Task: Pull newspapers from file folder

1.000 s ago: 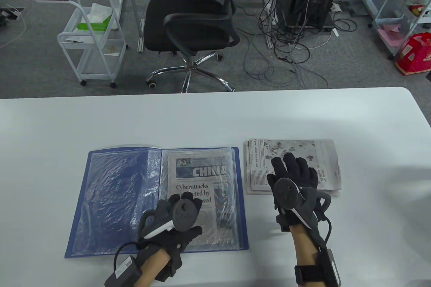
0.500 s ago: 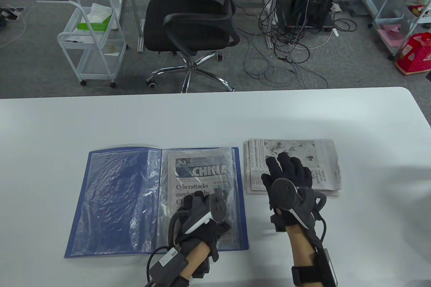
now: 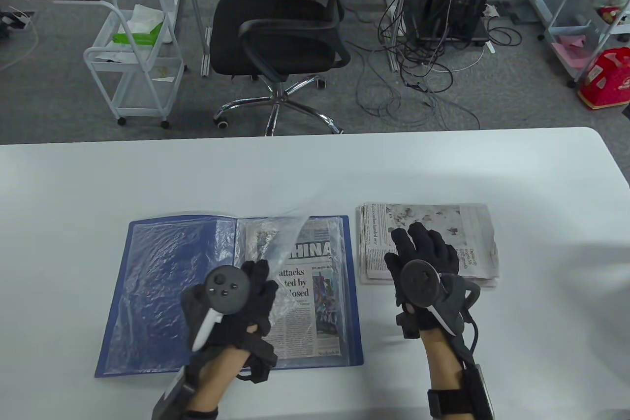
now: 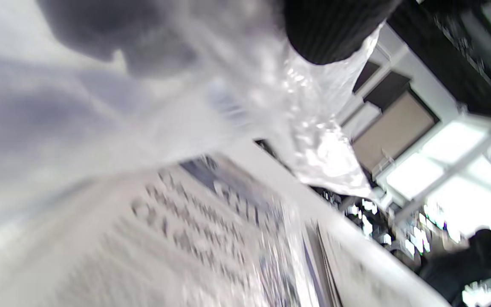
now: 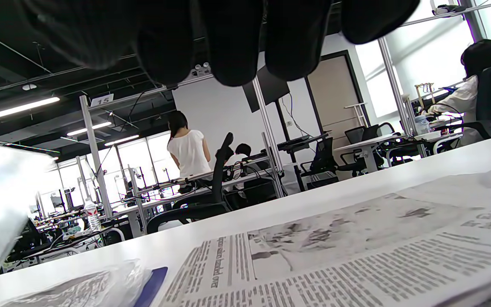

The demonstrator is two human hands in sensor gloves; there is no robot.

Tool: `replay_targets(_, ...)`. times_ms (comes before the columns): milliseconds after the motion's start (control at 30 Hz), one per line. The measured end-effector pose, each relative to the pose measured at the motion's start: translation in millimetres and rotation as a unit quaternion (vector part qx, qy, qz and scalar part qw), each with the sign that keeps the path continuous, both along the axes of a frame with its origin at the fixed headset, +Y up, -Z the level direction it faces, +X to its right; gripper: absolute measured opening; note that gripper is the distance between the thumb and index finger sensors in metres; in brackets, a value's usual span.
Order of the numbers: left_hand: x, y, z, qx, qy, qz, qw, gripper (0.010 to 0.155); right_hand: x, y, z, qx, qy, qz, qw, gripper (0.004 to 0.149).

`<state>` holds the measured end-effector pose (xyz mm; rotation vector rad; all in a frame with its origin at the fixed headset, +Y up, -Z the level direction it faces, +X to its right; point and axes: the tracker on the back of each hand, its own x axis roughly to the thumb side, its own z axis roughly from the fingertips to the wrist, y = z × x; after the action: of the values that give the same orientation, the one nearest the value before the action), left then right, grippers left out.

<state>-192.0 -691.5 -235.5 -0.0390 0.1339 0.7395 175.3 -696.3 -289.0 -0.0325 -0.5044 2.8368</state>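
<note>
On the white table [image 3: 147, 174], near the front edge, lies an open blue plastic file folder [image 3: 147, 287] w/ clear sleeves. The folded newspaper w/ the "CHINA" masthead [image 3: 315, 292] sits in the folder's right-hand half, under the clear plastic sleeve sheet [image 3: 288, 238]. The left hand [image 3: 231, 306], in a black sensor glove w/ a round tracker on its back, grips that sheet near its lower part and holds it lifted off the page; the sheet's top corner stands up above the folder. In the left wrist view, blurred, a black fingertip [image 4: 330, 30] presses on crinkled clear plastic w/ newsprint below; exact finger positions can't be told there.

Just right of the folder, apart from it by a narrow strip of table, is a stack of folded grey newspapers [image 3: 472, 238]. The right hand [image 3: 425, 267], also black-gloved w/ tracker, is over the stack's near-left part, fingers spread, grasping nothing. In the right wrist view the fingertips [image 5: 232, 47] hang clear above the top newspaper's print, so the hand isn't pressing flat; whether any part touches the stack can't be told.

Beyond the table: a black mesh office chair [image 3: 280, 31], a white wire trolley [image 3: 133, 55], a tangle of cables on grey carpet.
</note>
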Motion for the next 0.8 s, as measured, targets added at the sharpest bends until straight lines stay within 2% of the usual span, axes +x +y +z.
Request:
replay_targets(133, -47, -6, 9, 0.012, 0.059, 0.004, 0.998, 0.063, 0, 0, 0, 0.0, -0.001, -0.003, 1.0, 0.055)
replay_targets(300, -88, -32, 13, -0.03, 0.127, -0.014, 0.991, 0.063, 3, -4, 0, -0.006, -0.004, -0.001, 1.0, 0.055)
replay_targets(433, -107, -45, 14, -0.089, 0.156, -0.071, 0.981, 0.062, 6, -9, -2, -0.02, -0.01, 0.004, 1.0, 0.056)
replay_targets(467, -112, -50, 13, -0.121, 0.16, -0.099, 0.975, 0.062, 7, -11, -3, -0.023, -0.011, 0.005, 1.0, 0.056)
replay_targets(567, -123, -59, 11, -0.158, 0.171, -0.135, 0.963, 0.063, 8, -13, -4, -0.028, -0.013, 0.007, 1.0, 0.056)
replay_targets(667, -129, -63, 11, -0.175, 0.176, -0.121, 0.961, 0.065, 9, -15, -5, -0.033, -0.015, 0.008, 0.999, 0.056)
replay_targets(800, -133, -59, 14, -0.177, 0.182, -0.109, 0.961, 0.075, 11, -15, -6, -0.038, -0.018, 0.006, 0.999, 0.057)
